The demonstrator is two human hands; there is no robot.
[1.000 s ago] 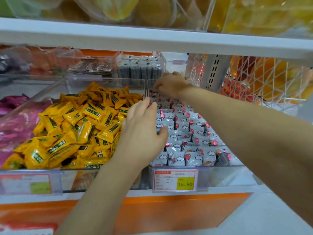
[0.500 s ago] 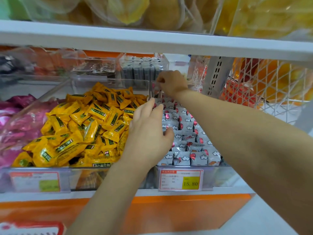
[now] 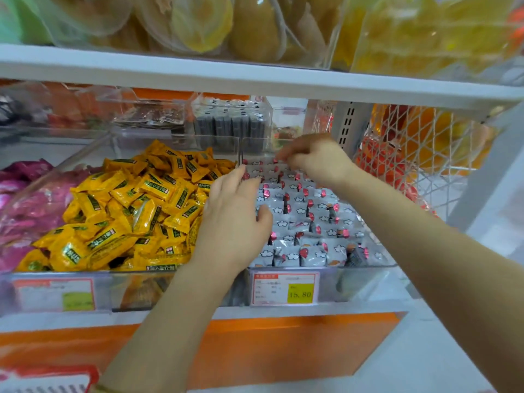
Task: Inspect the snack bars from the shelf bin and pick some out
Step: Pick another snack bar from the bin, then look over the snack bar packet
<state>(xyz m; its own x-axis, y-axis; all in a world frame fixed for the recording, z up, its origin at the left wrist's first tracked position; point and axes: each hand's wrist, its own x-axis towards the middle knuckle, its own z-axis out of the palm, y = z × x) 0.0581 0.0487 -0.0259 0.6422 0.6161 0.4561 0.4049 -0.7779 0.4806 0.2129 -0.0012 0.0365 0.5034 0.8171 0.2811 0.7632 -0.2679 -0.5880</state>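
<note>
My left hand [image 3: 235, 219] lies flat along the left side of the clear bin [image 3: 368, 268]. Its fingers are straight and together and point to the far end, and the thumb rests out on the snack bars [image 3: 312, 222]. It holds nothing. I judge it is there to steady me at the divider and keep the near rows from shifting while the other hand works.

My right hand [image 3: 319, 161] reaches across to the far end of the same bin, knuckles up, with the fingers [image 3: 285, 159] curled down over the last row. They are drawn in as if pinching a wrapper, but that spot is blurred and I cannot tell whether they have one.

The bars are grey-white packs with small clouds and a red mark, standing on edge in tidy rows that fill the bin from near to far. Packed that way, each must be lifted by its top edge, so a fingertip pinch suits them better than a scoop. None has come out of the bin.

Just left, past the divider, is a loose heap of yellow packets [image 3: 136, 211], with pink packets [image 3: 22, 199] further left. A price tag [image 3: 285, 289] is fixed to the bin's near wall. Dark packs [image 3: 229, 123] sit in a bin beyond, and the upper shelf [image 3: 198, 78] hangs low over the far rows. I think that is why my right wrist goes in so flat.
</note>
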